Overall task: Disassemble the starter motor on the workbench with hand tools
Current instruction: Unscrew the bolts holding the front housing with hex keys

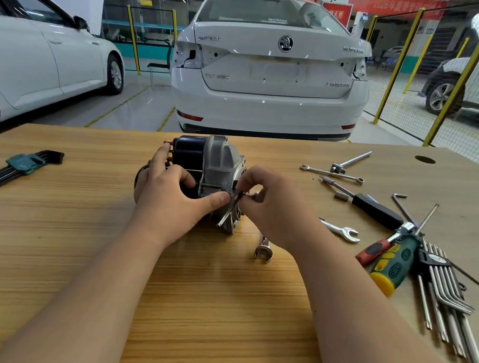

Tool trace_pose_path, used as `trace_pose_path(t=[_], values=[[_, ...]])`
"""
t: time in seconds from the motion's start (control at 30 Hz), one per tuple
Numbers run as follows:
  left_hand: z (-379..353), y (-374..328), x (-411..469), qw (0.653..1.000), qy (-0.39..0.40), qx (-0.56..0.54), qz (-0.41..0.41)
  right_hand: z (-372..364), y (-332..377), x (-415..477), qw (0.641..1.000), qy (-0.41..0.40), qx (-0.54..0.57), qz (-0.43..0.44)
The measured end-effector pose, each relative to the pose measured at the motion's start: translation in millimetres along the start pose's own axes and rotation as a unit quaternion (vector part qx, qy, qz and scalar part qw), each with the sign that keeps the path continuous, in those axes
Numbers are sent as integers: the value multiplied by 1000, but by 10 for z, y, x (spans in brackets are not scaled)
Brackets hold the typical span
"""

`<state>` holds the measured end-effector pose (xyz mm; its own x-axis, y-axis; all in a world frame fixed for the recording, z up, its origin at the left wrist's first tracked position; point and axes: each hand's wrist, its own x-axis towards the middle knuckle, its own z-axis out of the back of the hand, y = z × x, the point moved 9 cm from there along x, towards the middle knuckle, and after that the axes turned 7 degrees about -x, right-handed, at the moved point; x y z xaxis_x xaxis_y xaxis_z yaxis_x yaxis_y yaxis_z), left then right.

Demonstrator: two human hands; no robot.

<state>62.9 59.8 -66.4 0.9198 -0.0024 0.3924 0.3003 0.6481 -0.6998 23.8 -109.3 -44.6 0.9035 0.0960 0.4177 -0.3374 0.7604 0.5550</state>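
1. The starter motor (209, 166) is lying on its side at the centre of the frame on the wooden workbench (220, 311), with its silver flange end pointing right.
2. The left hand (169, 196) is gripping the dark motor body, fingers curling over it and the thumb stretching right along the silver housing.
3. The right hand (273, 208) is pinching a slim metal wrench (227, 213) against the flange; what the tool is sitting on is hidden.
4. An open-end spanner (264, 250) is lying just below the right wrist.
5. Screwdrivers (394, 265), more spanners (340, 229) and a silver hex key set (449, 304) are lying at the right of the frame.
6. A dark hex key set (14, 170) is lying at the left edge.
7. A white car (272, 67) is standing behind the bench, at upper centre.
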Motion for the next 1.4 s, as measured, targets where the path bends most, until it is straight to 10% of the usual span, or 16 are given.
trace_pose_path(t=[0.73,1.03,1.27,1.4], values=[[-4,0,-5,1000,3,-7,-1,-48,36,-14,993,42,-89,64],[-8,-4,-18,1000,5,-2,-1,-105,-279,-41,978,91,134,-130],[-7,2,-10,1000,9,-4,7,-272,-459,-47,852,27,449,-269],[-6,4,-9,1000,13,-8,10,-239,-452,-51,859,16,442,-257]])
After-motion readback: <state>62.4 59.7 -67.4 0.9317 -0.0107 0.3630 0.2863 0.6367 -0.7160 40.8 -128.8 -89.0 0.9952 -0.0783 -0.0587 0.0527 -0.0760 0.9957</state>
